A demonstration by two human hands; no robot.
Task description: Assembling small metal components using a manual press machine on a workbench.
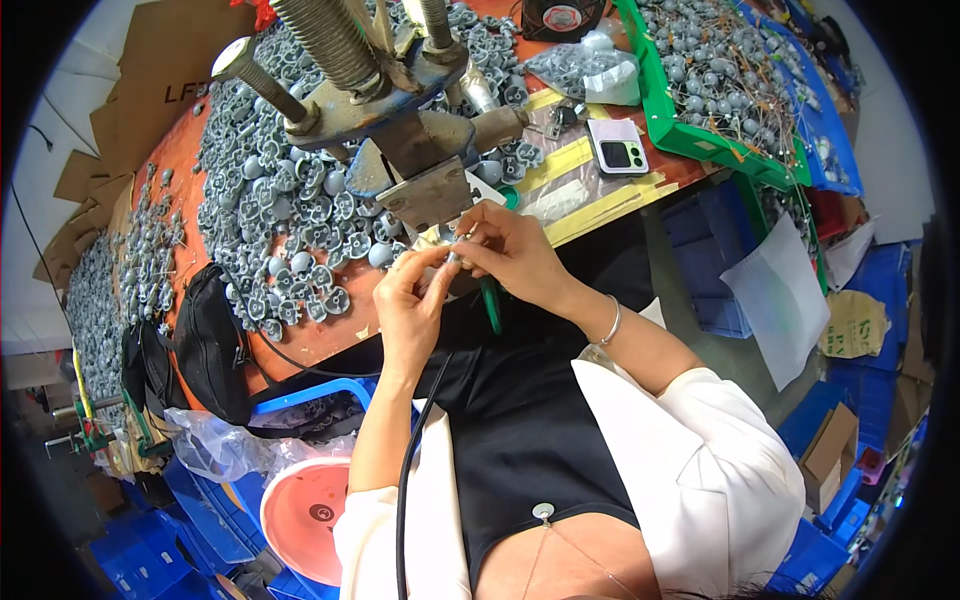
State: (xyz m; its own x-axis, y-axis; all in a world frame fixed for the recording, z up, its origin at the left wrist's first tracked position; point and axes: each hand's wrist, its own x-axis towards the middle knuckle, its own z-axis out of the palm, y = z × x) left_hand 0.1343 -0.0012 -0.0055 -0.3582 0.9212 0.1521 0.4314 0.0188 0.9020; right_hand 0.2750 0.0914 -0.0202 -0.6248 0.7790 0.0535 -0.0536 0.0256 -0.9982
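Both our hands, left and right, pinch a small metal part under the press; best we seat it squarely, fingers clear.

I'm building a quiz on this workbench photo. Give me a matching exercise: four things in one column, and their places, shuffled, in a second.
Things
1. small metal part
2. folded pink square phone
3. black fabric pouch
4. round pink plastic basin

Places
A. hanging over the bench's near edge, left of the hands
B. pinched between the left hand and right hand
C. low down, below the bench at the person's left
D. lying flat on the yellow-taped bench top beside the green plastic tray

Pairs: 1-B, 2-D, 3-A, 4-C
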